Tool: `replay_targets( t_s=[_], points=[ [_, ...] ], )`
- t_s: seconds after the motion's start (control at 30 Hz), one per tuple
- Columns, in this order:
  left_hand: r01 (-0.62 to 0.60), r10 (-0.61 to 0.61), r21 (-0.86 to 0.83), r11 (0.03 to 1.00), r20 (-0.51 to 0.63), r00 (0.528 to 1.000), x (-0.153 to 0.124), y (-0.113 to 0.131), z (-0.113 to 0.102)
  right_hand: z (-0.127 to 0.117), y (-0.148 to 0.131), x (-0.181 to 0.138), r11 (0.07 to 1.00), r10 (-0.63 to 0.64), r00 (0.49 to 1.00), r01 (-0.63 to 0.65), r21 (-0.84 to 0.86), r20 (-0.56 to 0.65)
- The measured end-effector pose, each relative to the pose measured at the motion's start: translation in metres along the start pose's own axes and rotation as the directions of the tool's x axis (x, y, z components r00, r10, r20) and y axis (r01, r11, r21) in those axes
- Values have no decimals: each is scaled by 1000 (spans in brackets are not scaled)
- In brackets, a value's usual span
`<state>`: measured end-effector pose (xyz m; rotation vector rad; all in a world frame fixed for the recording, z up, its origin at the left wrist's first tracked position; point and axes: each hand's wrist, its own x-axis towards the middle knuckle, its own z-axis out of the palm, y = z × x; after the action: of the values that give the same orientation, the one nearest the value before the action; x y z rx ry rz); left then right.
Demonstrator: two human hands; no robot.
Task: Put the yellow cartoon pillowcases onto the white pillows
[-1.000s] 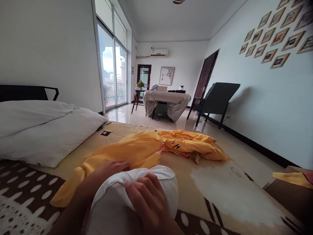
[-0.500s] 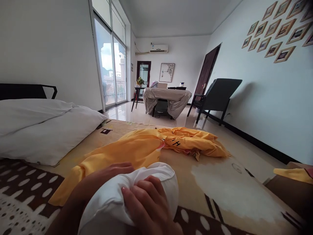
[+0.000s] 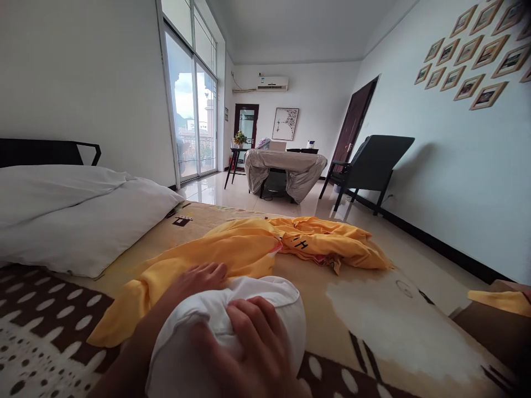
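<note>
A plump white stuffed cushion [image 3: 186, 320] stands close to me, its rounded top creased. My right hand [image 3: 253, 337] grips it from above, fingers bent into the white fabric and thumb blurred at the left. Beyond the cushion, my left hand [image 3: 201, 278] rests with its fingers stretched out over the yellow cloth [image 3: 236, 243]; its lower part is hidden by the cushion. The yellow cloth, with dark letters and a pink patch, lies rumpled across the patterned blanket [image 3: 369, 315].
A large white pillow [image 3: 74, 232] lies at left, before a black armrest. A cardboard box [image 3: 489, 320] with a yellow piece of fabric over it stands at right. Farther back are a covered table [image 3: 286, 160] and a dark chair [image 3: 379, 163].
The cushion has shifted slightly right. My right thumb has slid down its near side, and the left hand's fingers show more, spread over the yellow cloth. The camera has turned slightly.
</note>
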<state>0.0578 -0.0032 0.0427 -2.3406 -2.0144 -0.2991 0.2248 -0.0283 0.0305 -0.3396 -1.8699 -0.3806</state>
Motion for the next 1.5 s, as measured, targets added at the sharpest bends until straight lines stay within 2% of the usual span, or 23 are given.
replay_targets(
  t_s=[0.1, 0.23, 0.3, 0.4, 0.47, 0.53, 0.57, 0.63, 0.7, 0.73, 0.8, 0.87, 0.97, 1.13, 1.27, 1.33, 1.4, 1.5],
  points=[
    [32, -33, -38, 999, -45, 998, 4, -3, -8, -6, 3, 0, 998, 51, 973, -40, -52, 226],
    [131, -161, -181, 975, -162, 974, 1, -4, -14, -16, 13, -2, 987, 154, 880, -122, -101, 449],
    [182, -243, -242, 953, -255, 936, -6, -2, -15, -18, 19, -1, 980, 199, 800, -178, -93, 566],
    [190, -306, -306, 933, -394, 867, -18, 3, -17, -17, 24, 1, 968, 221, 674, -242, -72, 705],
    [157, -296, -299, 941, -509, 808, -24, 10, -17, -14, 26, 1, 964, 211, 630, -259, -54, 748],
    [93, -227, -241, 966, -621, 751, -28, 19, -17, -7, 28, -2, 967, 184, 650, -256, -15, 738],
    [41, -161, -194, 980, -662, 732, -30, 26, -17, -2, 28, -5, 968, 165, 682, -249, 14, 712],
    [-92, 12, -78, 993, -690, 723, -34, 41, -15, 13, 30, -14, 969, 147, 787, -235, 71, 599],
    [-198, 169, 30, 980, -660, 732, -40, 56, -9, 29, 32, -25, 967, 170, 906, -229, 113, 387],
    [-223, 222, 81, 972, -636, 739, -42, 63, -5, 37, 34, -30, 965, 189, 949, -227, 129, 252],
    [-207, 280, 189, 960, -596, 753, -46, 71, 4, 47, 38, -36, 967, 208, 978, -210, 144, 24],
    [-151, 302, 300, 942, -559, 772, -47, 75, 13, 50, 44, -38, 974, 204, 976, -194, 121, -82],
    [-58, 272, 382, 922, -536, 799, -43, 75, 21, 46, 54, -35, 969, 244, 968, -240, 63, -62],
    [13, 142, 271, 962, -543, 828, -37, 66, 11, 40, 79, -38, 906, 424, 905, -424, -23, 24],
    [-94, 217, 250, 964, -527, 822, -38, 58, 7, 42, 101, -50, 815, 576, 816, -568, -118, 50],
    [-102, 212, 236, 966, -508, 834, -36, 59, 9, 43, 108, -54, 780, 622, 780, -609, -148, 68],
    [-59, 137, 176, 983, -471, 872, -31, 60, 11, 45, 111, -56, 762, 644, 760, -625, -169, 88],
    [33, -15, 48, 998, -338, 941, -21, 58, 7, 46, 108, -54, 748, 657, 746, -626, -220, 109]
  ],
)
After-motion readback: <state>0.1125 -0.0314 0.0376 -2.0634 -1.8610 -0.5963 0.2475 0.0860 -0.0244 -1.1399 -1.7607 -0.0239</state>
